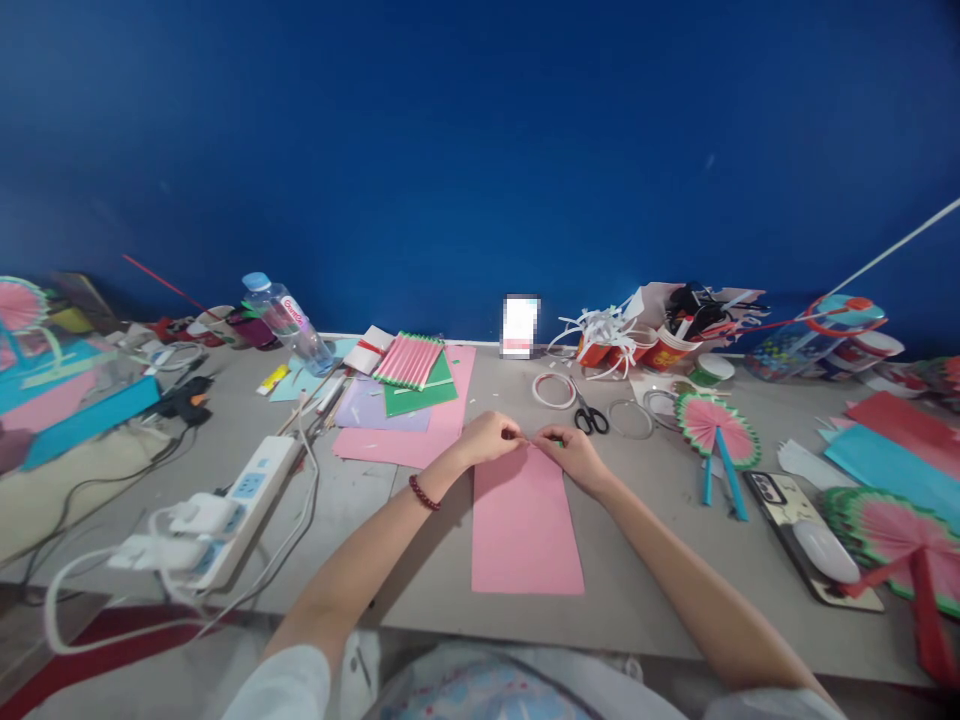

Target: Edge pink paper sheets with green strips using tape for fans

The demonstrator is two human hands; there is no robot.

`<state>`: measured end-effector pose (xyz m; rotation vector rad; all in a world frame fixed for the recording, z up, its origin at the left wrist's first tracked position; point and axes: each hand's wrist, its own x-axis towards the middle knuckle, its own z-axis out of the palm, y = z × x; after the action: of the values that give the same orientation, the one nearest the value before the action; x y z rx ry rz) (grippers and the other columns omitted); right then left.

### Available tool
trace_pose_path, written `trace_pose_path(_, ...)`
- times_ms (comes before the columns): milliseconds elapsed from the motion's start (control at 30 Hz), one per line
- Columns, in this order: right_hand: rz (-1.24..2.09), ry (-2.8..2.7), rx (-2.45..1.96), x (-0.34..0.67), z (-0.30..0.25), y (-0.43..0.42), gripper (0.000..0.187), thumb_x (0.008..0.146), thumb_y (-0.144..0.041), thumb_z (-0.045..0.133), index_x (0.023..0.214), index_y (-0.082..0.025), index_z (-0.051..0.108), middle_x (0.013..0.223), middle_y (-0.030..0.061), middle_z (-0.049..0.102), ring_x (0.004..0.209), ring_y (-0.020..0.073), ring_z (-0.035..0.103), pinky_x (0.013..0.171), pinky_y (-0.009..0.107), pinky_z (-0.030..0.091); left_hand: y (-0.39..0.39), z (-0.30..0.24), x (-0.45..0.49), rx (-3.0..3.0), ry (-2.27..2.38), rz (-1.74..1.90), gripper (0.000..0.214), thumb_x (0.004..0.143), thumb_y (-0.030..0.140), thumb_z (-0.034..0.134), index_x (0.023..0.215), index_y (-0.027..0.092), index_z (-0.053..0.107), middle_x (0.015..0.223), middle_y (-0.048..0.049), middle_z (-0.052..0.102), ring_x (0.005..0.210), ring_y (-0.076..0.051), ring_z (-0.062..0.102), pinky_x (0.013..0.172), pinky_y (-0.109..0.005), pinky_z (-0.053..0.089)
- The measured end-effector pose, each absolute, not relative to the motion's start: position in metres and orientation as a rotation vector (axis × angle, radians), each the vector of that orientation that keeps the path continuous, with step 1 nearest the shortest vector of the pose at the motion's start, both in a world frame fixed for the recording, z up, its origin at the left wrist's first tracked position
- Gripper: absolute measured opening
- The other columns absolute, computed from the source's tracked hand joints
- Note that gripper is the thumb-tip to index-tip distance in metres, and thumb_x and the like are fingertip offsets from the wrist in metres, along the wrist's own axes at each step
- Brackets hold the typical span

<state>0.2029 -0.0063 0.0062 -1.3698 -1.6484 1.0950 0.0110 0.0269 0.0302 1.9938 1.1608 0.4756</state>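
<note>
A sheet of pink paper point(526, 530) lies flat on the table in front of me, its long sides running away from me. My left hand point(491, 438) pinches the far edge of it near the left corner. At the right part of the same edge, my right hand point(571, 452) is closed in a pinch too. The fingertips of both hands almost meet, and a small bit of green shows by them. Just beyond my right hand lie black-handled scissors point(592, 418). Left of my hands is a pleated pink-and-green paper point(412, 360) on a green sheet point(431, 398).
A power strip point(251, 510) with plugs and cables lies at left, near a tilted water bottle point(292, 325). A phone point(519, 325) stands against the blue wall. Paper fans point(718, 428), a mouse point(825, 550) on another phone, wire rings and cups of supplies are at right.
</note>
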Motion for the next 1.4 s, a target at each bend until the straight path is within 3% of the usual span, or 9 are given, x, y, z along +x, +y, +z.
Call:
trace_pose_path(300, 0.899, -1.676, -1.417, 0.196, 0.009, -0.009, 0.018, 0.072, -0.035, 0.057, 0.065, -0.021, 0.066, 0.069, 0.0030, 0.067, 0.072, 0.0197, 0.058, 0.066, 0.028, 0.041, 0.025, 0.033, 0.010, 1.998, 1.138, 0.448, 0.021, 0.076, 0.031, 0.057, 0.078, 0.016, 0.072, 0.077, -0.0028, 0.070, 0.068, -0.014, 0.057, 0.060, -0.022, 0.040)
trace_pose_path(467, 0.928, -1.668, -1.412, 0.200, 0.006, -0.007, 0.022, 0.075, -0.039, 0.057, 0.073, -0.021, 0.069, 0.076, 0.0035, 0.069, 0.073, 0.0194, 0.059, 0.065, 0.028, 0.040, 0.028, 0.032, 0.010, 1.971, 1.150, 0.501, 0.021, 0.075, 0.033, 0.058, 0.074, 0.016, 0.071, 0.075, -0.0025, 0.069, 0.068, -0.014, 0.057, 0.061, -0.022, 0.041)
trace_pose_path(967, 0.993, -1.667, -1.397, 0.198, 0.008, -0.010, 0.025, 0.075, -0.042, 0.057, 0.071, -0.020, 0.068, 0.072, 0.0029, 0.067, 0.073, 0.0191, 0.058, 0.067, 0.028, 0.042, 0.024, 0.032, 0.013, 1.984, 1.141, 0.503, 0.020, 0.074, 0.032, 0.057, 0.075, 0.016, 0.070, 0.075, -0.0019, 0.068, 0.068, -0.014, 0.056, 0.060, -0.021, 0.039)
trace_pose_path(1233, 1.027, -1.536, -1.466, 0.203, 0.002, -0.005, 0.030, 0.073, -0.046, 0.059, 0.072, -0.018, 0.069, 0.074, 0.0036, 0.067, 0.073, 0.0196, 0.058, 0.067, 0.028, 0.043, 0.033, 0.032, 0.001, 1.852, 1.071, 0.467, 0.037, 0.077, 0.044, 0.054, 0.060, 0.012, 0.061, 0.053, 0.0028, 0.048, 0.055, -0.010, 0.041, 0.052, -0.021, 0.029)
trace_pose_path(1400, 1.122, -1.422, -1.476, 0.205, 0.001, -0.003, 0.033, 0.071, -0.049, 0.062, 0.074, -0.018, 0.072, 0.077, 0.0040, 0.069, 0.072, 0.0191, 0.059, 0.065, 0.028, 0.043, 0.036, 0.031, -0.003, 1.785, 1.028, 0.486, 0.040, 0.074, 0.050, 0.058, 0.063, 0.012, 0.063, 0.056, 0.0026, 0.048, 0.058, -0.010, 0.041, 0.053, -0.022, 0.031)
